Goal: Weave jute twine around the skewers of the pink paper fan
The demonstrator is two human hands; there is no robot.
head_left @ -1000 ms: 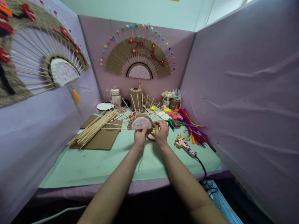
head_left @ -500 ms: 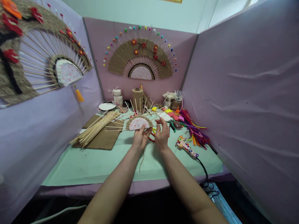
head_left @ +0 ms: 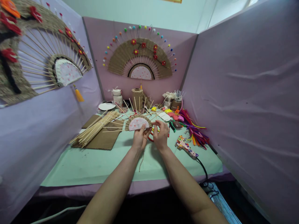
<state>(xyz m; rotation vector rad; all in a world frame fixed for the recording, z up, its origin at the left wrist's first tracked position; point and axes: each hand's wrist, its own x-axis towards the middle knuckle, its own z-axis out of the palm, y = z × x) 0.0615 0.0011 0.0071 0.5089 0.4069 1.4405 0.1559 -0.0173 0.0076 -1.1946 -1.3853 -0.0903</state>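
A small half-made fan (head_left: 137, 123), a pink half-disc edged with jute and bristling with thin wooden sticks, is held up above the green table mat (head_left: 98, 165). My left hand (head_left: 139, 138) grips it from below at the bottom edge. My right hand (head_left: 161, 133) sits at the fan's right end, its fingertips pinched together on a stick or a strand of jute; I cannot tell which. A loose jute strand (head_left: 141, 160) hangs down between my wrists.
A bundle of wooden sticks (head_left: 93, 130) lies on brown cardboard (head_left: 102, 140) to the left. A patterned glue gun (head_left: 185, 147) and coloured pipe cleaners (head_left: 193, 129) lie to the right. A twine spool (head_left: 137, 96) and jars stand at the back. Finished fans (head_left: 141, 57) hang on the walls.
My right hand opened and lifted off half a second ago, and has since closed back on the fan's right end. The fan has tilted slightly.
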